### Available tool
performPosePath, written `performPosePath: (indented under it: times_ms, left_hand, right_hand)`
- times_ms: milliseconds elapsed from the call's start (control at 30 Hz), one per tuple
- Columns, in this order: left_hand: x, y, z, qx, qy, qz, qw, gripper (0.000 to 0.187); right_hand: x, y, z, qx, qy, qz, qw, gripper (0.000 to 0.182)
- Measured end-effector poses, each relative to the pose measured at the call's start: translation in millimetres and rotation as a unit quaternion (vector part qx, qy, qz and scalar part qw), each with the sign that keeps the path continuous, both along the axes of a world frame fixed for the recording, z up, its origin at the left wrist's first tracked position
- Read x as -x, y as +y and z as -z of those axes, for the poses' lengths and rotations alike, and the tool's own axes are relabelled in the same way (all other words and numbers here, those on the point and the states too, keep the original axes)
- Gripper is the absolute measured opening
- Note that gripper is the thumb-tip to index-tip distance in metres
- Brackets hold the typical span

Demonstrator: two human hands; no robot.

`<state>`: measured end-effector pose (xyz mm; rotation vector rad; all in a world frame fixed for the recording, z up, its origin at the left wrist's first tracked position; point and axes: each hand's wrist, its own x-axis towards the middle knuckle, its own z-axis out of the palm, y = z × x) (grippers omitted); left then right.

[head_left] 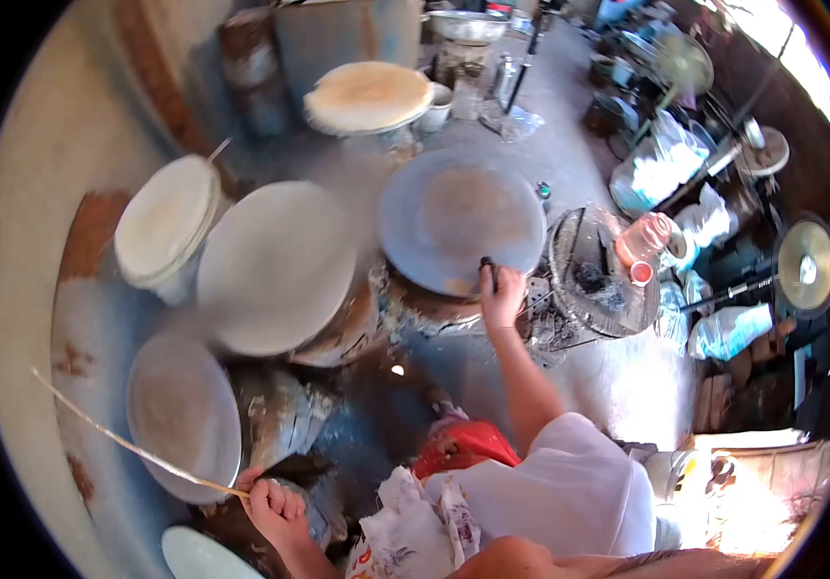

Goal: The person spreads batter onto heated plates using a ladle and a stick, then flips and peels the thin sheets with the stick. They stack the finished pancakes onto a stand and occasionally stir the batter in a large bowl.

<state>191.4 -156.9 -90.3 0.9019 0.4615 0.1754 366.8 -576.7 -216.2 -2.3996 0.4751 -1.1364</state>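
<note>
My left hand (275,507) is closed round the end of a long thin stick (135,445), which slants up and left past a round flat griddle (181,415). My right hand (504,291) reaches forward to the front rim of another round griddle (463,207), browned in its middle. Its fingers are closed on a small dark piece (486,262) at that rim; what the piece is cannot be made out. Left of this griddle stands a pan with a pale, even surface (275,275), blurred by haze or steam.
More round-topped stands with pale covers (164,217) (369,95) are at the left and back. Right of my right hand, a round tray (579,270) bears a reddish jar (645,236) and a dark brush-like bundle. Fans (807,268) and plastic bags (730,330) crowd the right side.
</note>
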Motion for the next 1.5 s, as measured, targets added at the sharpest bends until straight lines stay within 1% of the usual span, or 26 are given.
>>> performPosePath:
  times_ms: [100,200,267,333,433,467,500,633,700,733,767,833,900,967,1000,1033,1067,1100,1167,1267,1333,1367,1400,1433,1467,1500]
  left_hand:
    - [-65,-61,-3,-0.025,0.052,0.103,0.993,0.016]
    - [-115,-131,-12,-0.029,0.089,0.188,0.978,0.015]
    - [-135,-162,-10,-0.008,0.078,0.249,0.965,0.014]
    - [-145,-184,1,-0.029,0.067,0.278,0.958,0.016]
    - [-157,-213,0,-0.048,0.09,0.303,0.948,0.017]
    - [-163,-224,4,-0.04,0.094,0.314,0.944,0.017]
    - [-164,-231,4,-0.035,0.103,0.327,0.939,0.017]
    - [-182,-246,-7,-0.028,0.111,0.394,0.912,0.016]
    - [-178,-239,-6,-0.03,0.096,0.387,0.917,0.015]
    - [-176,-235,-6,-0.048,0.095,0.374,0.921,0.015]
    - [-178,-231,-7,-0.07,0.091,0.364,0.924,0.015]
    - [-183,-229,-2,-0.054,0.085,0.361,0.927,0.015]
    - [-179,-229,-4,-0.045,0.093,0.364,0.926,0.014]
    - [-181,-232,-11,-0.04,0.084,0.383,0.919,0.013]
    - [-181,-235,-12,-0.044,0.073,0.388,0.918,0.013]
    - [-179,-240,-12,-0.046,0.063,0.388,0.918,0.013]
    - [-175,-247,-12,-0.047,0.065,0.379,0.922,0.012]
    - [-173,-255,-10,-0.051,0.068,0.37,0.925,0.012]
    - [-179,-281,-4,-0.045,0.07,0.367,0.927,0.011]
    - [-171,-303,1,-0.064,0.103,0.325,0.938,0.013]
    - [-153,-316,13,-0.078,0.118,0.271,0.952,0.016]
    - [-131,-320,13,-0.058,0.157,0.256,0.952,0.016]
    - [-98,-325,24,-0.047,0.186,0.226,0.955,0.018]
    - [-92,-330,34,-0.142,0.178,0.223,0.948,0.024]
    - [-99,-330,45,-0.284,0.205,0.214,0.912,0.028]
    - [-89,-332,50,-0.256,0.253,0.206,0.91,0.03]
  right_hand:
    - [-12,9,25,-0.004,-0.137,-0.068,0.988,0.02]
    - [-18,-52,35,-0.035,-0.103,-0.05,0.993,0.024]
    - [-37,-115,35,-0.1,-0.067,0.075,0.99,0.029]
    - [-53,-138,25,-0.077,-0.081,0.088,0.99,0.031]
    - [-30,-80,35,0.017,-0.027,0.044,0.999,0.023]
    - [-14,-51,36,0.009,-0.033,-0.026,0.999,0.016]
    - [-5,-26,29,-0.032,-0.063,-0.08,0.994,0.021]
    - [-17,-67,49,-0.077,-0.025,-0.025,0.996,0.024]
    - [-33,-124,31,-0.093,-0.03,0.087,0.991,0.018]
    - [-37,-126,-2,-0.111,-0.099,0.108,0.983,0.016]
    - [-36,-113,21,-0.071,-0.005,0.081,0.994,0.016]
    - [-17,-49,50,-0.075,-0.033,-0.014,0.997,0.018]
    - [3,-12,29,-0.085,-0.062,-0.099,0.99,0.018]
    - [14,-36,29,-0.11,-0.037,-0.151,0.982,0.016]
    - [22,-59,7,-0.097,-0.062,-0.072,0.991,0.013]
    - [27,-97,1,-0.094,-0.06,-0.078,0.991,0.012]
    - [23,-139,18,-0.047,-0.071,-0.025,0.996,0.012]
    - [20,-178,10,0.0,-0.02,0.036,0.999,0.01]
    - [-2,-253,12,0.058,-0.007,0.064,0.996,0.01]
    - [-12,-317,29,0.128,0.283,0.016,0.95,0.015]
    - [-11,-325,41,0.175,0.177,-0.032,0.968,0.022]
    - [-8,-313,42,0.121,0.177,-0.048,0.976,0.02]
    - [-1,-284,14,0.096,0.211,-0.134,0.963,0.023]
    - [-5,-266,29,0.056,0.158,-0.197,0.966,0.022]
    - [-21,-214,23,-0.08,0.149,-0.328,0.929,0.022]
    - [-21,-151,9,-0.209,0.16,-0.45,0.853,0.022]
